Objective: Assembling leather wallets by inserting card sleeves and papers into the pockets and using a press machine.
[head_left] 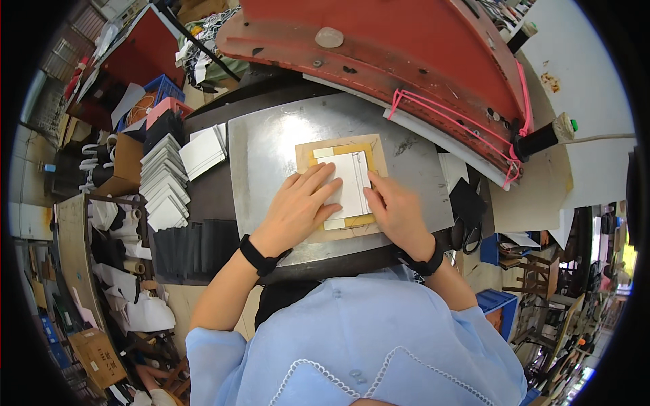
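A white rectangular sheet (349, 183) with dark lines along its right side lies on a yellow-and-tan template board (374, 150). My left hand (298, 206) rests on the sheet's left part, fingers spread and flat. At the sheet's right edge is my right hand (399, 210); its thumb and forefinger touch the edge and stand slightly apart, while its other fingers are partly hidden. Under the board is a shiny metal plate (264, 155) on a dark worktable. Both wrists wear black bands.
A large red machine head (379, 40) with pink cord overhangs the far side. To the left are fanned stacks of white pieces (164, 183) and a row of black pieces (203, 247). Black-handled scissors (467, 233) and a black piece (468, 203) lie at the right.
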The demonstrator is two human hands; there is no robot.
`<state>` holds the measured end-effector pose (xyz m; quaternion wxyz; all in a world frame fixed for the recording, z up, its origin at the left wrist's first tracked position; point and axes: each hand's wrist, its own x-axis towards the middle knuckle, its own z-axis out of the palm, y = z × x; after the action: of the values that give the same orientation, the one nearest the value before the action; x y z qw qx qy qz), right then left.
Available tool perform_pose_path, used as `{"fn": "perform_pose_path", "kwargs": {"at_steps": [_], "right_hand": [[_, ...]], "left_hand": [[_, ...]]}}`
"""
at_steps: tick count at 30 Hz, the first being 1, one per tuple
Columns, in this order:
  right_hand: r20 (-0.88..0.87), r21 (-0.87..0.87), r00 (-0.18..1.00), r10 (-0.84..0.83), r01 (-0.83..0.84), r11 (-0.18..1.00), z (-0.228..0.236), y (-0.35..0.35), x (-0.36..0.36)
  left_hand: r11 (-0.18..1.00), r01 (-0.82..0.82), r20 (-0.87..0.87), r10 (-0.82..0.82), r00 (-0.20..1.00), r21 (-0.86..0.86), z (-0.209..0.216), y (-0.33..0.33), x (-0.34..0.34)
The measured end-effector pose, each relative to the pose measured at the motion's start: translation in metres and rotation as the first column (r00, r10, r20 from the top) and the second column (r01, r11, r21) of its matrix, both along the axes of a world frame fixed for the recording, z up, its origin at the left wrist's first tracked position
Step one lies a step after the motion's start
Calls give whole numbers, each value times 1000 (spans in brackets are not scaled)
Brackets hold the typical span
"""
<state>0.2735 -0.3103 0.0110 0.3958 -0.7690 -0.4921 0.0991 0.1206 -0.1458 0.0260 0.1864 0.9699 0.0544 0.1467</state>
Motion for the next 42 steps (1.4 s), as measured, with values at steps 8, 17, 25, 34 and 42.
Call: {"fn": "perform_pose_path", "kwargs": {"at_steps": [8,17,25,34,42], "right_hand": [[184,-104,983,15,4,995,17,2,3],[519,-153,799,305,-265,952,10,9,12],[524,-41,815,247,-265,963,6,10,3],[626,-108,738,252,-238,965,17,-16,-24],[189,489,726,-662,515,704,72,-84,94]], "left_hand": [[999,4,-78,-1,997,44,6,2,3],[997,11,-44,-8,999,71,6,0,4],[994,17,-44,-12,999,108,4,3,3],[985,47,-46,-40,998,164,5,1,7],[982,25,-74,-12,997,186,2,-1,-2]]}}
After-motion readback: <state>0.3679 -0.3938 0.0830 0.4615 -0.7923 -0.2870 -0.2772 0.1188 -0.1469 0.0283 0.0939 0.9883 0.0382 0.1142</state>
